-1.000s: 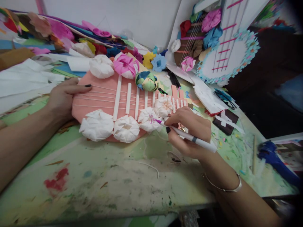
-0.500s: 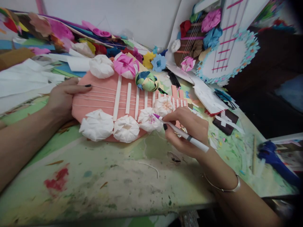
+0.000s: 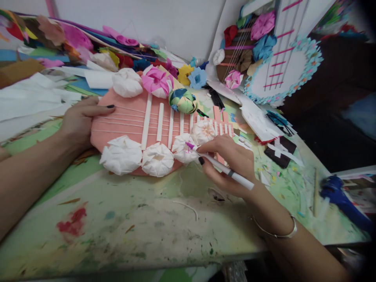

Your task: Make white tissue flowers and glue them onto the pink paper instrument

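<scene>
A pink paper guitar point(image 3: 120, 119) with white strips, strings and paper flowers lies on the paint-stained table. My left hand point(image 3: 84, 117) grips its rounded left end, thumb on top and the other fingers hidden beneath. Between the thumb and fingers of my right hand point(image 3: 229, 162) is a white felt-tip pen point(image 3: 235, 177) with a purple tip. The tip touches a white paper flower point(image 3: 185, 150) that bears purple-pink marks. Beside it sit a white flower with an orange centre point(image 3: 203, 131) and a plain white flower point(image 3: 158, 159). A green and blue flower point(image 3: 182, 100) is on the far edge.
Coloured paper flowers and sheets point(image 3: 76, 37) are heaped along the wall. Two more decorated guitars stand at the back right, one with a blue flowered rim point(image 3: 314, 74). A blue glue gun point(image 3: 337, 192), a thin stick point(image 3: 316, 192) and a dark flat object point(image 3: 283, 152) lie at right.
My right hand and the pen have shifted slightly left, with the tip further into the flower's centre. My left hand keeps its hold on the guitar.
</scene>
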The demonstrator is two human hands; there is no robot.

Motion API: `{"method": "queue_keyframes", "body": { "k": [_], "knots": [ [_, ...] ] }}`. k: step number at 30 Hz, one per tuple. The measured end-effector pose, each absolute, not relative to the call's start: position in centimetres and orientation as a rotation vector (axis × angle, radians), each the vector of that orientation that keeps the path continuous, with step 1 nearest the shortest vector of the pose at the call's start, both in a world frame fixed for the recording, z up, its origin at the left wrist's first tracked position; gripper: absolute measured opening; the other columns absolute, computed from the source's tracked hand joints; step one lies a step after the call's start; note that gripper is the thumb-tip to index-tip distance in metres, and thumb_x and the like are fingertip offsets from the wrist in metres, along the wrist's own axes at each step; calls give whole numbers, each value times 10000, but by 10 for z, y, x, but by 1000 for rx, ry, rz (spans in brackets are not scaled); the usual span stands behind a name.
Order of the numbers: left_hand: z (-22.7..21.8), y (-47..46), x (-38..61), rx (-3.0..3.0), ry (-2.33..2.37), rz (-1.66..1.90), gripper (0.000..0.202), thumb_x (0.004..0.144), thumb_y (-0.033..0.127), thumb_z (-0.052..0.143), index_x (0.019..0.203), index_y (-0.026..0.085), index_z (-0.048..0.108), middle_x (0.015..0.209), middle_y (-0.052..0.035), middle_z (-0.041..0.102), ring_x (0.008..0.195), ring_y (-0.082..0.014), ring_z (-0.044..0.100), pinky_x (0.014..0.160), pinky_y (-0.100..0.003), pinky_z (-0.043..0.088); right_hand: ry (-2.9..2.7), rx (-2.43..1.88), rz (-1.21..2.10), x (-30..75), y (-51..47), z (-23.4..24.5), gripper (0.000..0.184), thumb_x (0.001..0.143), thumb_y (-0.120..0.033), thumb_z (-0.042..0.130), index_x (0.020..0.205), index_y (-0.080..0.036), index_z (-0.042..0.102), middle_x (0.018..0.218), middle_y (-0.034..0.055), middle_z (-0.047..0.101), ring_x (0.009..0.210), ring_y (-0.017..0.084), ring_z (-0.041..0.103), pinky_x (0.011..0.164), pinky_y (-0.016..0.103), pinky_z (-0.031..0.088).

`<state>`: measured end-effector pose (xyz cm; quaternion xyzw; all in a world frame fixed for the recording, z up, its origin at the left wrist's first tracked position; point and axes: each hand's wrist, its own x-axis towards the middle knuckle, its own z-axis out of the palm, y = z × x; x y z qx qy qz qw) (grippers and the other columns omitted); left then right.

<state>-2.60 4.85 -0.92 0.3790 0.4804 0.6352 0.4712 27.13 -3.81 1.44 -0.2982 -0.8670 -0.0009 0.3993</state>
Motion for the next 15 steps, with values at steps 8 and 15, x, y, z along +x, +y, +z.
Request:
{"method": "queue_keyframes", "body": {
  "k": [8, 15],
  "knots": [
    [-11, 51, -29, 948, 1160, 1540, 143, 568, 76, 680, 630, 153, 577, 697, -39, 691, 886, -295, 692, 1020, -534, 503, -2245, -728, 14, 269, -39, 13, 122, 833, -110, 556, 927, -170, 607, 796, 43, 679, 705, 138, 581, 671, 328, 469],
    [-12, 51, -29, 970, 1169, 1530, 140, 561, 80, 679, 657, 146, 600, 738, -51, 710, 847, -298, 692, 996, -540, 516, -2278, -720, 8, 269, -38, 12, 110, 821, -107, 562, 907, -139, 622, 765, 51, 655, 682, 141, 561, 658, 333, 447]
  ]
}}
